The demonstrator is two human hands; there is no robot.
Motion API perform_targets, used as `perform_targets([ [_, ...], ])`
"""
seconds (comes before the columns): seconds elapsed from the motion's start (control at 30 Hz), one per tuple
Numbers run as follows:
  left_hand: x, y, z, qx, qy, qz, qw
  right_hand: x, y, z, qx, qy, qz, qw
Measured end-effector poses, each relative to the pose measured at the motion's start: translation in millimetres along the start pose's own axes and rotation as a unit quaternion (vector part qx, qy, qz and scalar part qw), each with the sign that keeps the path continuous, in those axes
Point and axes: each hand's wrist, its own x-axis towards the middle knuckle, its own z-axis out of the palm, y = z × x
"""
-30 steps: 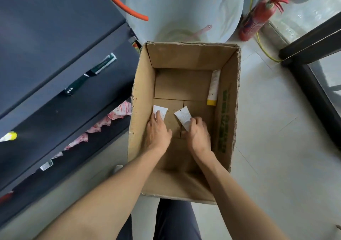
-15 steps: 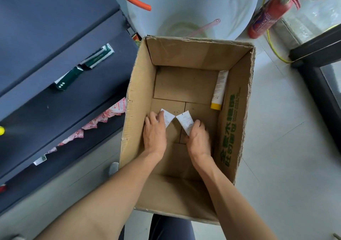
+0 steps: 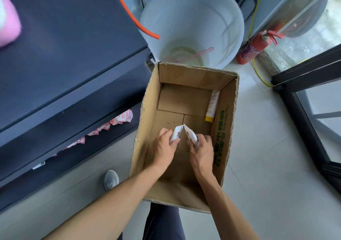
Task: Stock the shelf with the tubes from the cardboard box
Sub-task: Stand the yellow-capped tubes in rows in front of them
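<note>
Inside the cardboard box (image 3: pixel 224 134) on the floor, I saw my left hand (image 3: pixel 165 148) curled around one white tube (image 3: pixel 176 131) and my right hand (image 3: pixel 202 150) gripping another white tube (image 3: pixel 190 133), their tips touching, while a yellow-capped tube (image 3: pixel 212 106) lay against the right wall, beside the dark shelf (image 3: pixel 73 99).

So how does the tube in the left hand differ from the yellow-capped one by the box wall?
The tube in the left hand is gripped and lifted, red print showing; the yellow-capped tube lies untouched along the right wall of the cardboard box. The held one's cap is hidden; the other's is yellow. Both are white.
</note>
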Motion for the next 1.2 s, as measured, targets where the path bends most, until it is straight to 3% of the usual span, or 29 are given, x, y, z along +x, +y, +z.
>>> perform_targets([
  [0.3,-48.2,60.4,-99.2,-0.151,0.072,-0.025,0.986,-43.2,-91.2,-92.0,0.104,0.056,-0.082,0.99],
  [0.7,-142.9,119.1,-270.0,-0.342,0.157,0.049,0.925,-132.8,-253.9,-212.3,0.232,-0.006,-0.256,0.938],
  [0.9,-194.0,119.4,-357.4,-0.387,0.226,0.106,0.888,-176.4,-317.1,-219.6,0.208,-0.05,-0.33,0.919],
  [1.2,-275.6,58.4,-476.4,-0.388,0.329,0.16,0.846,-261.9,-419.0,-179.9,0.173,-0.081,-0.437,0.879],
])
